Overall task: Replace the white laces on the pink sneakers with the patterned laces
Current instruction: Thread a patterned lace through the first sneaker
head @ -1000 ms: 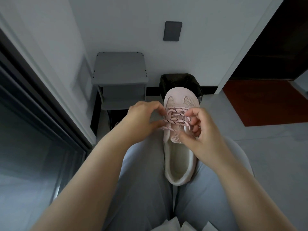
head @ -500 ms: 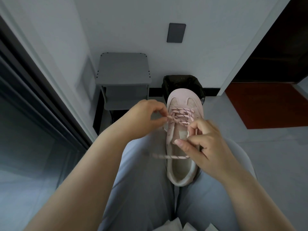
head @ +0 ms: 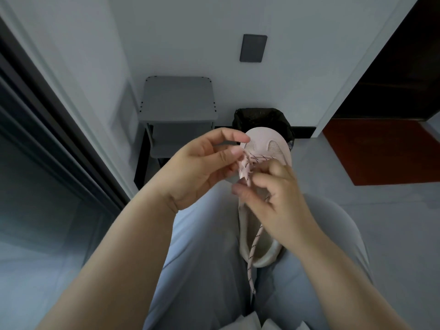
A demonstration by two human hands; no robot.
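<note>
Sneaker [head: 273,144] is kept on the lap [head: 202,258], toe away. Patterned lace [head: 256,239], earlier stretched sideways, is now trailed over the heel [head: 264,260] and pinched by the right hand [head: 283,206]. Left hand [head: 204,167] grip cannot be told. Lacing is judged part-done.

Both bare forearms reach in, the left from 7 o'clock and the right from 5 o'clock, meeting near the centre. The left hand [head: 202,167], palm turned inward, curls its fingers and pinches the patterned lace [head: 255,244] at its 3 o'clock. The right hand [head: 283,206], at the left's 4 o'clock, pinches the same lace between thumb and forefinger.
</note>
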